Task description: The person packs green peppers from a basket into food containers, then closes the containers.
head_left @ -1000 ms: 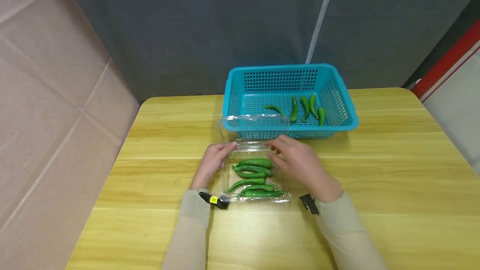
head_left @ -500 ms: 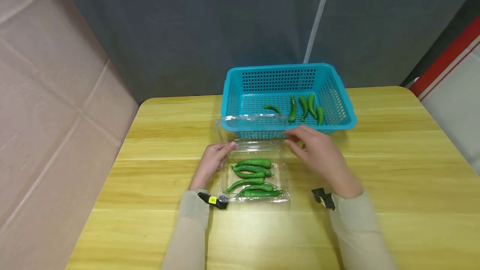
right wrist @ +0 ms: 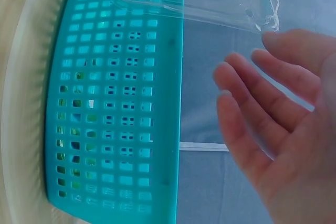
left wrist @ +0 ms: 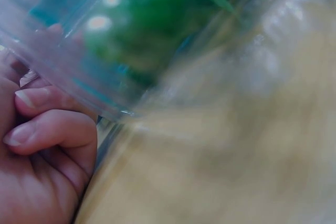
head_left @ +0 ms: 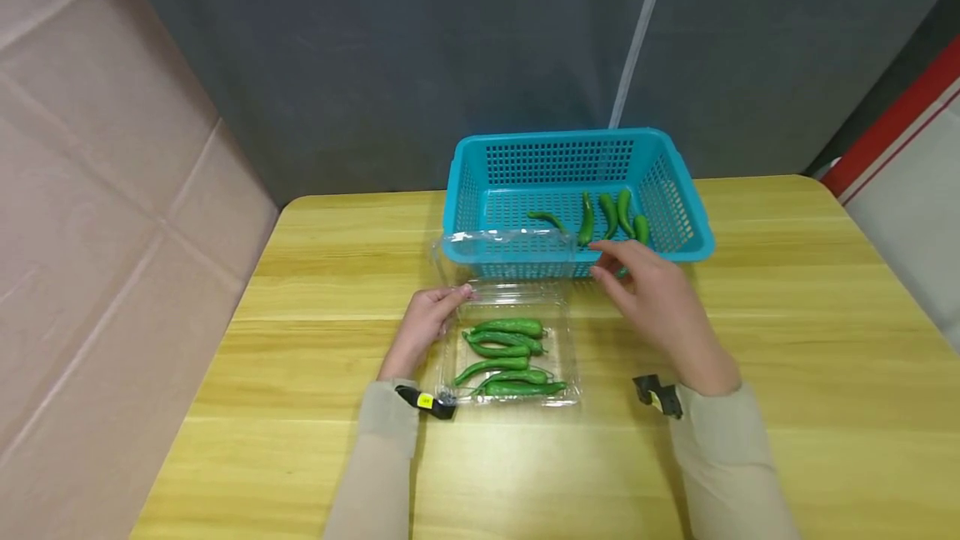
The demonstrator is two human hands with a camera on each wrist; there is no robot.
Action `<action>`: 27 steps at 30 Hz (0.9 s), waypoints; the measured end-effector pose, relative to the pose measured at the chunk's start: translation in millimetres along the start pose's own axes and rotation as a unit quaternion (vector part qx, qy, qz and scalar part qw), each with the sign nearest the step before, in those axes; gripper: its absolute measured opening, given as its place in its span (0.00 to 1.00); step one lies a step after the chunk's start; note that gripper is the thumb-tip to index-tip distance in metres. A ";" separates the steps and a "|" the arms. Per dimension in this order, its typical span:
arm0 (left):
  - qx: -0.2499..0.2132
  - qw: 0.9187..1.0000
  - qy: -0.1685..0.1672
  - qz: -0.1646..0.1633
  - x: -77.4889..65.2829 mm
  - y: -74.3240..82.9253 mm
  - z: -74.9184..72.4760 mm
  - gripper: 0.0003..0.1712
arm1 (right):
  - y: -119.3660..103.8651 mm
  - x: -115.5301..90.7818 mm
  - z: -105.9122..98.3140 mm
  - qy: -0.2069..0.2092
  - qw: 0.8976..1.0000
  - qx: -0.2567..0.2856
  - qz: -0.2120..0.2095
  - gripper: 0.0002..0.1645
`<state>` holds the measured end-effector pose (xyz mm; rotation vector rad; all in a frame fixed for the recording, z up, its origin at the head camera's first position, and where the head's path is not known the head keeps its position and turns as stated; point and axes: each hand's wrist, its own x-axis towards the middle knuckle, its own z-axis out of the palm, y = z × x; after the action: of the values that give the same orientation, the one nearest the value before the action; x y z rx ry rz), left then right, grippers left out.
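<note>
A clear plastic clamshell box (head_left: 513, 293) stands with its lid raised toward the back. Several green chili peppers (head_left: 510, 327) lie crosswise in its base. At its left edge, by the hinge, my left hand (head_left: 422, 327) pinches the plastic between thumb and fingers; in the left wrist view two fingers are curled under the box wall. My right hand (head_left: 660, 302) hovers in front of the blue basket (head_left: 697, 227), holding nothing. The right wrist view has the fingers (right wrist: 262, 95) loosely bent and apart from the basket's slotted side (right wrist: 165, 129).
More green chili peppers (head_left: 587, 219) lie in the basket, mostly toward its right half. The clamshell's lid (head_left: 510, 248) overlaps the basket's front rim in the head view. A dark curtain (head_left: 375, 65) hangs behind the wooden table (head_left: 315, 273).
My right hand has moved right and back, away from the clamshell box toward the basket's front right. The left hand stays at the box's left edge, and the chili peppers lie as before.
</note>
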<state>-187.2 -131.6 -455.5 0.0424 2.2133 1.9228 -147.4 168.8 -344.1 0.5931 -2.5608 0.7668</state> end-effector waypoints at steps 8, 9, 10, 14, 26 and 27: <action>0.002 1.000 0.001 0.007 -0.9 1.1 0.7 0.26 | 9.8 -2.2 -3.7 0.044 0.998 -0.001 0.035 0.19; 0.002 1.000 0.001 0.007 -0.9 0.8 0.7 0.26 | 11.2 -3.0 -4.3 0.050 0.998 -0.001 0.038 0.19; 0.001 1.000 0.001 0.007 -0.9 0.7 0.8 0.26 | 12.6 -3.6 -4.9 0.055 0.998 0.000 0.041 0.19; 0.000 1.000 0.000 0.009 -0.3 0.1 0.7 0.26 | 17.4 -4.9 -6.1 0.065 0.997 0.006 0.049 0.19; -0.001 1.000 -0.003 0.003 0.6 -0.9 -0.3 0.25 | 25.9 -4.4 -1.7 0.021 0.995 0.011 0.095 0.22; -0.001 1.000 -0.002 0.004 0.5 -1.1 -0.2 0.25 | 26.2 -4.4 -0.6 0.014 0.995 0.010 0.100 0.22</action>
<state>-187.6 -131.9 -456.7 0.0549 2.2117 1.9267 -156.8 190.3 -356.7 0.3316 -2.6175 0.8608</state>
